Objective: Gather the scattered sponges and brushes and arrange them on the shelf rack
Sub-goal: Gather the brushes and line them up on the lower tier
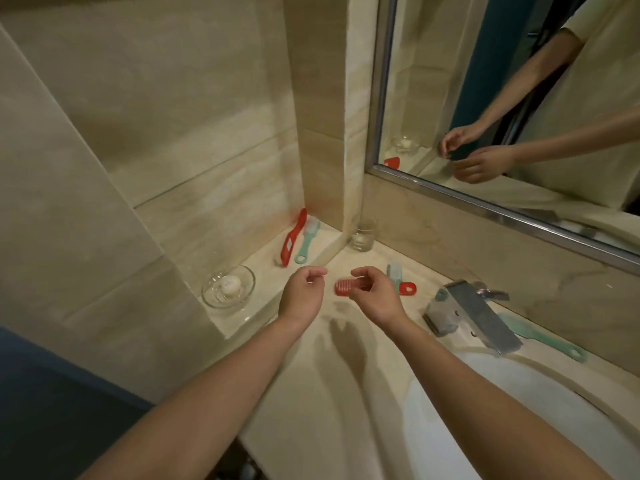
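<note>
Head: bristly red plastic brush (343, 287), marble counter (343, 375)

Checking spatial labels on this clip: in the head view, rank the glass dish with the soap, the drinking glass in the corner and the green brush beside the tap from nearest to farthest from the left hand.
From the left hand:
1. Glass dish with soap, just to its left on the ledge.
2. Drinking glass, up and to the right, in the corner below the mirror.
3. Green brush, far right, behind the tap by the sink.

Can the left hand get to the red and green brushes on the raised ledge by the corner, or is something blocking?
Probably yes. The left hand is empty and hovers just short of the red brush and green brush. Nothing lies between; the glass dish sits off to the left.
</note>
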{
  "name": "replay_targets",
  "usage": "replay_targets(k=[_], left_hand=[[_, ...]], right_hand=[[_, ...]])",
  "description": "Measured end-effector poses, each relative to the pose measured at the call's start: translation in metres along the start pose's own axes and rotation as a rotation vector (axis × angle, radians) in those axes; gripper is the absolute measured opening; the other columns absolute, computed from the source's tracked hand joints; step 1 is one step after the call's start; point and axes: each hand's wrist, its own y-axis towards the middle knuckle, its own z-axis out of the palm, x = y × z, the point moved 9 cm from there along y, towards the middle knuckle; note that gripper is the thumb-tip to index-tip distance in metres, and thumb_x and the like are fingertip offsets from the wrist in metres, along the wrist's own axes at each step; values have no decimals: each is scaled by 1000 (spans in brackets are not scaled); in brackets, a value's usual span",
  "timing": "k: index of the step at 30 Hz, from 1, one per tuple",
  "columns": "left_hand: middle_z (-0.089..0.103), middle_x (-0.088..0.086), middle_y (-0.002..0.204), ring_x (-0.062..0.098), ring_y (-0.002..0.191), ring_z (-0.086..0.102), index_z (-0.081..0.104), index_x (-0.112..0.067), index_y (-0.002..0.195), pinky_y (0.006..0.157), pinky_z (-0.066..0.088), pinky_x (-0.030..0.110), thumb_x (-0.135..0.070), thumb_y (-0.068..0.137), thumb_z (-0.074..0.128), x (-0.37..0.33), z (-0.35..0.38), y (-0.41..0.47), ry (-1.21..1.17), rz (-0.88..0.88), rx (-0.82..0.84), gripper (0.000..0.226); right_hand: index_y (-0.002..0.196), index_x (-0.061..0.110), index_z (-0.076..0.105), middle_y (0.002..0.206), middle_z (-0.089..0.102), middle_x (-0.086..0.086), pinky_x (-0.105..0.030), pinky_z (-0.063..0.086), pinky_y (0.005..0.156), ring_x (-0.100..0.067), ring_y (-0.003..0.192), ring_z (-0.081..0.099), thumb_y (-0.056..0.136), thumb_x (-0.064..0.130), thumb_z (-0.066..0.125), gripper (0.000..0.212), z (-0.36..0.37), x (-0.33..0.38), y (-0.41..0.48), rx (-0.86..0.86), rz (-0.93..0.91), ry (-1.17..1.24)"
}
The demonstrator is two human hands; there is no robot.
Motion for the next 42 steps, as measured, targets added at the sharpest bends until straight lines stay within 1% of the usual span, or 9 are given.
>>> replay_targets(k=[4,7,13,19,26,29,33,38,42], left_hand=[[53,-1,126,17,115,53,59,-26,116,100,42,33,-14,87,52,2,-21,41,189,13,-74,32],[43,5,138,23,128,42,49,-21,133,106,37,35,-16,86,57,3,-32,66,325,0,-134,48],[33,8,147,28,137,30,31,-14,146,112,28,36,-14,87,56,16,-33,101,452,-46,-130,64],[33,7,146,29,133,35,27,-20,147,111,31,39,-13,88,54,35,-25,116,551,-112,-139,65],[41,12,137,31,127,38,22,-21,148,106,36,43,-9,87,53,48,-27,118,556,-211,-203,69],[39,14,138,32,128,36,19,-18,150,109,34,44,-8,89,53,47,-32,116,493,-248,-247,71],[36,15,139,33,127,35,28,-15,146,105,31,38,-3,90,46,28,-46,103,409,-192,-353,60],[35,16,139,34,126,38,33,-12,144,98,36,35,1,92,41,-2,-63,76,263,-112,-442,54],[31,15,142,33,124,45,27,-15,148,100,38,35,-4,96,38,-10,-55,50,104,-105,-341,54]], right_hand=[[118,16,58,101,62,-3,-41,54,87,-22,94,63,80,10,64,39,26,1,43,84,23,-139],[124,17,56,112,58,-3,-46,53,89,-21,104,57,78,12,65,48,42,-1,71,150,27,-235],[138,27,45,136,52,-5,-45,44,101,-28,123,49,82,26,62,59,55,-23,105,273,58,-736],[139,24,40,131,46,-9,-46,41,99,-30,122,45,83,24,63,60,69,-40,108,345,-18,-1043],[121,15,51,116,51,-8,-37,42,81,-27,105,50,88,13,51,33,82,-40,98,346,-243,-1274],[129,17,49,118,50,-7,-36,43,82,-27,107,50,86,11,54,44,85,-32,92,344,-336,-1242],[141,22,41,126,49,-5,-34,42,76,-27,111,51,79,5,54,65,82,1,80,225,-483,-1030],[126,20,54,117,55,-2,-36,49,67,-27,103,55,72,4,58,57,59,47,53,2,-555,-788],[130,27,53,113,51,5,-36,52,65,-17,99,54,76,7,59,57,30,63,23,-146,-511,-589]])
